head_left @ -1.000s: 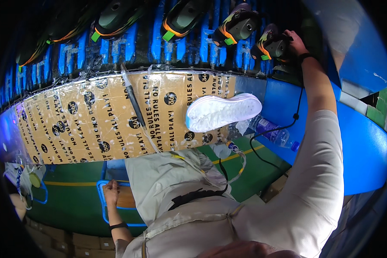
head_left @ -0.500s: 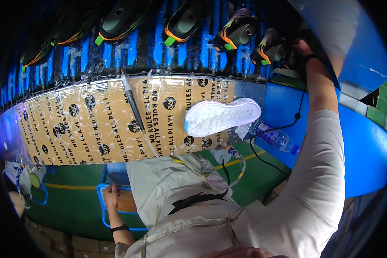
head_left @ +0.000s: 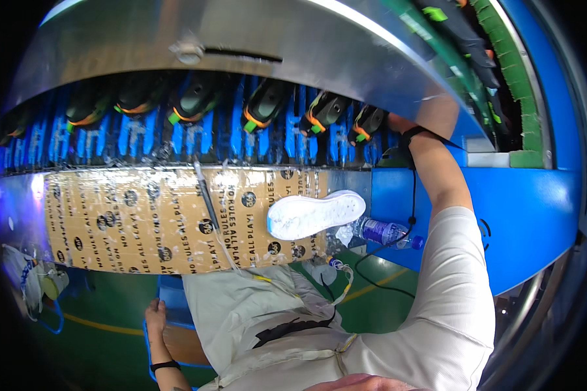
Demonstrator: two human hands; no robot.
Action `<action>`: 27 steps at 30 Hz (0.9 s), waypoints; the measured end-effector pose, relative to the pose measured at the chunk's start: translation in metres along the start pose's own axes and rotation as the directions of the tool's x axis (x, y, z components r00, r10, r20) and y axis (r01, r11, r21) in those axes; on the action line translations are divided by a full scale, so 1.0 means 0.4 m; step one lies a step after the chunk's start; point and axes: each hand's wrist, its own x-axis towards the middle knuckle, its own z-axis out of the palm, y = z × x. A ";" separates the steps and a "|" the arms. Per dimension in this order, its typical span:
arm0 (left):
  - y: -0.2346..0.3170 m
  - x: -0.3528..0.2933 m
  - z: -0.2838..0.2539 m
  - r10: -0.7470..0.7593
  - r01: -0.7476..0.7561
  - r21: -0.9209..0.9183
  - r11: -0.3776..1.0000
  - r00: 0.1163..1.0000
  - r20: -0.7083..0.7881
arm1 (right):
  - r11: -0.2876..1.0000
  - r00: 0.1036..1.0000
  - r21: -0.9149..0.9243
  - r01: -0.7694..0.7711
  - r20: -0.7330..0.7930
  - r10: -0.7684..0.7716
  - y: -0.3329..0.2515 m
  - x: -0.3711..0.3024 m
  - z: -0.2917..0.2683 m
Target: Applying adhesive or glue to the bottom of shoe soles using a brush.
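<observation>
Water bottle [head_left: 383, 232] lying around, plus a loose cable [head_left: 362, 259]

Bottle's on its side, purple label, blue cap pointing right, at the edge of a big blue table [head_left: 525, 215]. Cable's black and kinda loops past it. There's some crumpled film [head_left: 344, 235] just beside the bottle too. Cardboard [head_left: 150, 202] is shiny with dark print all over. Up top, a big metal hood [head_left: 130, 55] with a dark slot. Far left, a whitish plastic bag [head_left: 26, 280]. Floor [head_left: 111, 303] is green with a yellow stripe [head_left: 104, 325].

Green floor [head_left: 114, 294] with yellow stripe [head_left: 104, 326]
</observation>
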 end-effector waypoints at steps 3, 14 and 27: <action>-0.016 0.049 -0.034 0.035 -0.052 -0.146 0.988 0.993 -0.115 | 0.999 0.995 -0.048 -0.005 -0.099 0.000 -0.049 -0.041 -0.047; 0.006 0.015 -0.031 0.124 -0.122 -0.039 0.992 0.992 0.034 | 0.806 0.624 0.035 0.592 0.612 -0.485 -0.419 -0.280 -0.346; -0.151 -0.142 -0.046 -0.190 0.256 -0.333 0.907 0.957 0.218 | 0.946 0.909 0.214 -0.245 -0.289 0.301 -0.036 -0.310 -0.903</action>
